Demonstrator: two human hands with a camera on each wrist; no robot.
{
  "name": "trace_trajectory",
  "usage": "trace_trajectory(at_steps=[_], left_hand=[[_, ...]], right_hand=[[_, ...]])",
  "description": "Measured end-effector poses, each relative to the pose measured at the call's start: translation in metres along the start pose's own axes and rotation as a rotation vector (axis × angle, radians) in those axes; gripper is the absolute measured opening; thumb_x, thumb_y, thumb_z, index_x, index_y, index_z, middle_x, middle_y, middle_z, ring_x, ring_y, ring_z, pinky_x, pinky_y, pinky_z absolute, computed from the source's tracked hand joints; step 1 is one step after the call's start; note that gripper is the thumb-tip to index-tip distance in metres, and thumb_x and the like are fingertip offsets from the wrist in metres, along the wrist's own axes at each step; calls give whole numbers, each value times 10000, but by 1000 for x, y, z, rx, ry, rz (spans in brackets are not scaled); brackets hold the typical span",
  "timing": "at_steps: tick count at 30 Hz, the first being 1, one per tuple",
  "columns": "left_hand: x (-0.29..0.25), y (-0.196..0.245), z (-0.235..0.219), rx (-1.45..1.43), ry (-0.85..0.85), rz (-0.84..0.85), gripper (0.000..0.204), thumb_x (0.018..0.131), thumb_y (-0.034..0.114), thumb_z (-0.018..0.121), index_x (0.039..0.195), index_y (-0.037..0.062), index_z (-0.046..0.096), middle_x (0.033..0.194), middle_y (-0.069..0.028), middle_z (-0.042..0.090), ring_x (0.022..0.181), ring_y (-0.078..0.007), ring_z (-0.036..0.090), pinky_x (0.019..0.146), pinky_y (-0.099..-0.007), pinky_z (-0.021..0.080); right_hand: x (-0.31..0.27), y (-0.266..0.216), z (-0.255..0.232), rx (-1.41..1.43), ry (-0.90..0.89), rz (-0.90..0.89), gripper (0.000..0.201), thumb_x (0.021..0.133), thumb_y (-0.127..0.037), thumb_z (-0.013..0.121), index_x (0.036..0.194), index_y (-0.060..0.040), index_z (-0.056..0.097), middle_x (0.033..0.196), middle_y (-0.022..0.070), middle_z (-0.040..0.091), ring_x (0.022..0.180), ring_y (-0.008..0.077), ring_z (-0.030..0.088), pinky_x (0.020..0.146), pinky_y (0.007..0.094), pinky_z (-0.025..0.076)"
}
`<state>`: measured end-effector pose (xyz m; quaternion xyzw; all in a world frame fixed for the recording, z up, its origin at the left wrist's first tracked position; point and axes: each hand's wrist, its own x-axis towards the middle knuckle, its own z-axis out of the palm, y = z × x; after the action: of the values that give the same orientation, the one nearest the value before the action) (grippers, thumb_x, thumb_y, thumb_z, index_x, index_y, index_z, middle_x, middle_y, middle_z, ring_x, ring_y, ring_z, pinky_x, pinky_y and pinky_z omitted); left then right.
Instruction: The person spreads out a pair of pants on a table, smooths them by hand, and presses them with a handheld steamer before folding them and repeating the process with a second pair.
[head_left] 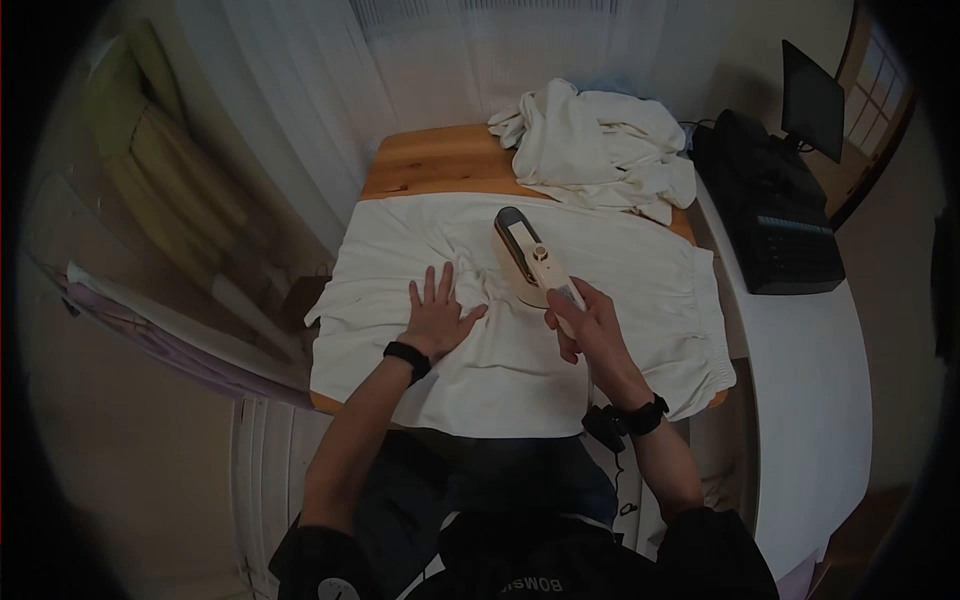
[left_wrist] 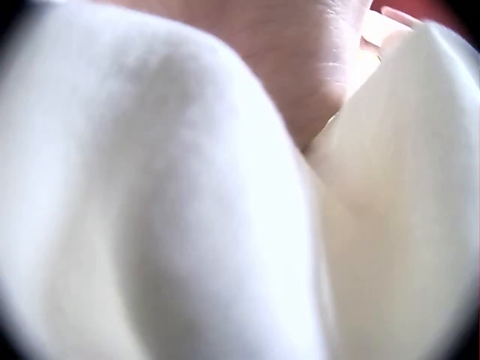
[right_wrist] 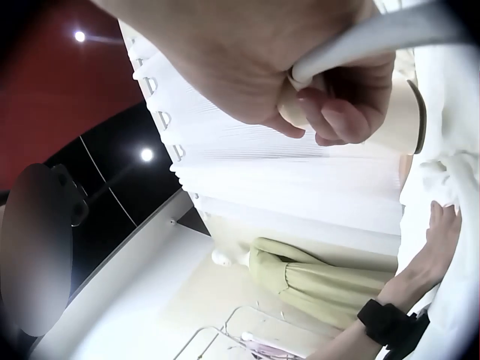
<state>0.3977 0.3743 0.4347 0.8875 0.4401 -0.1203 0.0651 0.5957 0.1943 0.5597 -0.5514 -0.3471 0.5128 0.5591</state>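
A white garment [head_left: 640, 265] with a gathered elastic edge at its right lies spread over the wooden table. My left hand [head_left: 435, 322] rests palm down on it, fingers spread, beside bunched wrinkles. In the left wrist view, folds of the white cloth hide most of that hand. My right hand [head_left: 597, 335] grips the handle of a cream handheld iron [head_left: 540, 268], whose dark-edged head points away over the garment, just right of the wrinkles. From the handle's end runs a pale cord [right_wrist: 375, 41], seen in the right wrist view.
A heap of white cloth [head_left: 600, 145] lies on the back of the wooden table [head_left: 430, 160]. To the right, a white desk [head_left: 800, 370] carries a black machine [head_left: 775, 210]. At left stand a dressed mannequin [head_left: 180, 180] and a clothes rack [head_left: 190, 345].
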Motion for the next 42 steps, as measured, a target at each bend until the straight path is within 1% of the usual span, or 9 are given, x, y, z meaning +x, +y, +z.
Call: trace_trajectory(at_steps=[7, 9, 16, 24, 27, 31, 33, 36, 42], left_hand=[[-10, 96, -9, -65, 126, 163, 906, 951, 719, 365, 1565, 53, 331, 1667, -172, 179, 1539, -431, 80, 1192, -661, 70], [-22, 77, -20, -314, -34, 322, 857, 962, 683, 391, 1546, 56, 360, 1646, -166, 248, 1534, -398, 162, 1211, -613, 126], [-33, -127, 17, -177, 76, -169, 806, 988, 670, 362, 1611, 172, 241, 1692, -119, 133, 1552, -395, 73, 1216, -616, 104], [-76, -195, 48, -350, 157, -355, 865, 961, 717, 375, 1627, 202, 178, 1703, -122, 62, 1548, -427, 32, 1231, -571, 101], [-86, -171, 32, -274, 138, -372, 884, 955, 716, 390, 1625, 178, 180, 1699, -137, 65, 1544, -433, 47, 1239, -543, 121], [-83, -184, 38, -129, 93, -285, 843, 987, 648, 399, 1613, 121, 195, 1690, -165, 96, 1536, -449, 86, 1241, -506, 152], [-64, -229, 68, -604, 280, -126, 773, 1018, 543, 423, 1594, 66, 225, 1675, -189, 145, 1523, -456, 151, 1233, -495, 189], [-78, -238, 85, -450, 364, -102, 688, 1038, 431, 423, 1580, 44, 250, 1666, -191, 182, 1512, -445, 205, 1219, -513, 224], [-78, -226, 100, -235, 439, -114, 654, 1045, 386, 378, 1588, 52, 228, 1674, -154, 180, 1523, -416, 189, 1207, -530, 256]], right_hand=[[23, -21, 14, -70, -66, -54, 319, 996, -317, 618, 1116, -23, 594, 754, -9, 540, 470, 42, 384, 432, 233, 311], [20, -17, 8, -79, -41, -29, 326, 994, -318, 621, 1121, -19, 594, 763, -4, 547, 469, 41, 393, 427, 231, 308], [46, 18, 14, -46, -43, 40, 326, 983, -356, 625, 1044, -38, 589, 769, -5, 541, 486, 57, 379, 456, 254, 338], [106, 51, -48, -138, 352, -129, 312, 975, -321, 626, 1040, -23, 562, 728, 7, 523, 460, 77, 446, 395, 272, 371], [96, 39, -38, -189, 399, -167, 300, 979, -312, 619, 1052, -27, 558, 727, 7, 522, 450, 75, 442, 382, 267, 363], [68, 22, 39, -143, 96, -165, 388, 982, -354, 622, 1130, -2, 552, 757, 8, 518, 468, 62, 431, 408, 257, 369], [69, 19, 92, -66, -75, -84, 436, 979, -385, 626, 1148, 10, 548, 786, 11, 516, 484, 53, 418, 437, 251, 375], [88, 40, 166, -35, -323, -22, 438, 989, -367, 611, 1145, 38, 548, 795, 27, 537, 479, 67, 425, 436, 260, 387], [116, 84, 212, -36, -314, 25, 416, 995, -363, 601, 1115, 33, 558, 798, 38, 556, 481, 92, 430, 442, 276, 403]])
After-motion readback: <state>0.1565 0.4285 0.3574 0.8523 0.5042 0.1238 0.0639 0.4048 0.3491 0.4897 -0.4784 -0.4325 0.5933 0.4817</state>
